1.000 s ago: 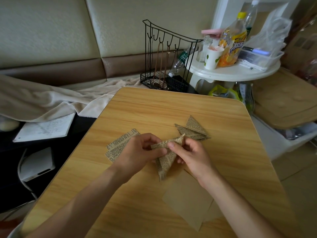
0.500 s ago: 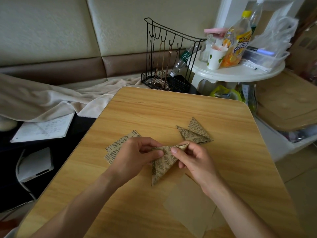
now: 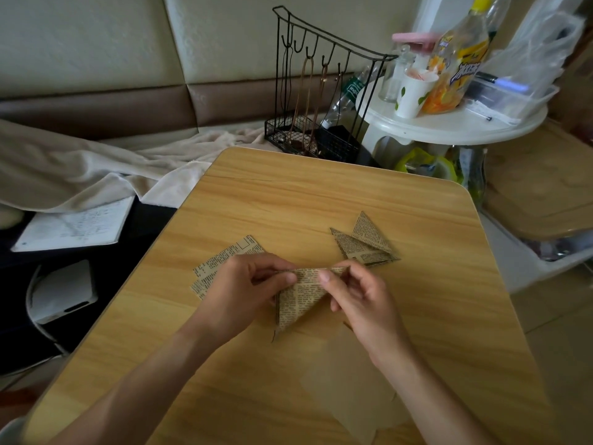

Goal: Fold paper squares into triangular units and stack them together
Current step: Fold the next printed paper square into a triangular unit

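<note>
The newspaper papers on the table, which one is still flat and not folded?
The flat newsprint paper poking out behind the left hand. The others are folded triangles: one held in both hands, two by the right hand.

Table (image 3: 321,194) fills the centre and lower frame. At its middle, both hands hold a folded triangle (image 3: 300,298); flat squares (image 3: 221,263) lie left of it, finished units (image 3: 364,242) upper right, plain sheets (image 3: 349,387) lower right. Wire rack (image 3: 317,91) stands behind the table.

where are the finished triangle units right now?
In the head view, the finished triangle units lie on the wooden table, right of centre, just beyond the right hand and the paper being folded.
</note>
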Tool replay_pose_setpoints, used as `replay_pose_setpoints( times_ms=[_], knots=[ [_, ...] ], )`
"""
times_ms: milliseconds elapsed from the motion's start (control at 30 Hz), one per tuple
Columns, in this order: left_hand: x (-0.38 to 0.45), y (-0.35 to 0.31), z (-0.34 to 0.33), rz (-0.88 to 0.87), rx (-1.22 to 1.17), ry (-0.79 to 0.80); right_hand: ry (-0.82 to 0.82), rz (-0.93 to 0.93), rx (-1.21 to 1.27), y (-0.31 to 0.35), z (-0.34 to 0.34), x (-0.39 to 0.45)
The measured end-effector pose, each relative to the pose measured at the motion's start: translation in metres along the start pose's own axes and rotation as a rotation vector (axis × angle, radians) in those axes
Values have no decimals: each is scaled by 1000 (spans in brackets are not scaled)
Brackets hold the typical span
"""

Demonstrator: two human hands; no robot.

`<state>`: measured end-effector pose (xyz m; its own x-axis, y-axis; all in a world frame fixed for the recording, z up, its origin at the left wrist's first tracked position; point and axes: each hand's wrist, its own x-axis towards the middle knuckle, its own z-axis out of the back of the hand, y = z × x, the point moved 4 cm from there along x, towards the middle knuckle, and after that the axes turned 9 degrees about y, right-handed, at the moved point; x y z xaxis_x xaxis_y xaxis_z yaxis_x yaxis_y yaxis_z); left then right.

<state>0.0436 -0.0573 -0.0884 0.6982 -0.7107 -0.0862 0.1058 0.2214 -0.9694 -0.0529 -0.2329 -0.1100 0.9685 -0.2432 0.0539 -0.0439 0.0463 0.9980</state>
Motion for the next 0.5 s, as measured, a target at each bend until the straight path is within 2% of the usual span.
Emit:
replay_pose_setpoints(
  times_ms=[133, 500],
  knots=[
    [-6, 1, -2, -27, 59, -19, -11, 7, -77, -1, -2, -2],
    [-8, 2, -6, -9, 51, -84, -13, 27, -39, -3, -2, -1]
  ],
)
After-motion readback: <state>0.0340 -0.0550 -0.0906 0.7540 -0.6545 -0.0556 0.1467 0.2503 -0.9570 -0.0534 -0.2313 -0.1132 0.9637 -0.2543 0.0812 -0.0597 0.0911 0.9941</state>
